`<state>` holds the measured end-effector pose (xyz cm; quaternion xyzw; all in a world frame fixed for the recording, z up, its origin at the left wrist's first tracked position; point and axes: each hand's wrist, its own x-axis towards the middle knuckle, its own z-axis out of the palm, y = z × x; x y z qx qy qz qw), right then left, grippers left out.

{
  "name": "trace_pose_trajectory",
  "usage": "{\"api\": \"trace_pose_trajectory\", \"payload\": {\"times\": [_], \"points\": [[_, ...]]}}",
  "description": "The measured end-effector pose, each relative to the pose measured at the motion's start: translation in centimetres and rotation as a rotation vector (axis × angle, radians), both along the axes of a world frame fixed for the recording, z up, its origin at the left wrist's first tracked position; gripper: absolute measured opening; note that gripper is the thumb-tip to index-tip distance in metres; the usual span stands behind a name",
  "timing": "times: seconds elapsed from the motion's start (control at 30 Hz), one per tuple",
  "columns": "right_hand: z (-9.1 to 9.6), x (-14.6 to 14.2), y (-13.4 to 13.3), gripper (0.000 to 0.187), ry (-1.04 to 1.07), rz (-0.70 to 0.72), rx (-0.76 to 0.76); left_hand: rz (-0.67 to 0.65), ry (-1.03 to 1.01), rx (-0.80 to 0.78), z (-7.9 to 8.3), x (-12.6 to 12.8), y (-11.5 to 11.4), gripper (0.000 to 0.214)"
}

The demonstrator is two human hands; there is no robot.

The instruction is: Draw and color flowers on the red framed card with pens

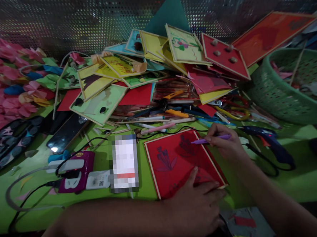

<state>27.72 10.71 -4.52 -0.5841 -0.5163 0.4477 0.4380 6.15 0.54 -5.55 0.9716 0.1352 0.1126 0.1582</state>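
My right hand point(226, 143) grips a purple pen point(221, 137), its tip at a dark flower drawing on a red card point(174, 167). Thin pale wooden strips frame the card, which lies flat on the green table. Purple tulip-like flowers are drawn on its left and upper parts, with fainter lines lower down. Across the card's lower right lies my left hand point(198, 198), flat with fingers spread, covering part of the drawing. Just left of the card is a phone point(123, 163) with a blurred-out screen.
Framed coloured cards point(146, 62) are heaped at the back, with pens and craft knives before them. A glue gun point(273, 143) lies right, below a green basket point(258, 80). A purple power strip point(78, 173) with cables sits left, near pink paper flowers point(8, 77).
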Motion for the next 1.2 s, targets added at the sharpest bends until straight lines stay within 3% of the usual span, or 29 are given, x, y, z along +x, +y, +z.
{"api": "trace_pose_trajectory", "payload": {"times": [0.87, 1.03, 1.2], "points": [[-0.2, 0.4, -0.1, 0.025, 0.021, 0.029, -0.013, -0.011, 0.02, -0.019, 0.1, 0.0, 0.1, 0.051], [-0.5, 0.7, -0.1, 0.03, 0.061, 0.047, -0.066, -0.003, 0.006, -0.021, 0.2, 0.1, 0.2, 0.054], [-0.9, 0.8, 0.1, 0.032, 0.043, 0.034, -0.025, -0.01, 0.021, -0.014, 0.3, 0.1, 0.3, 0.052]]}}
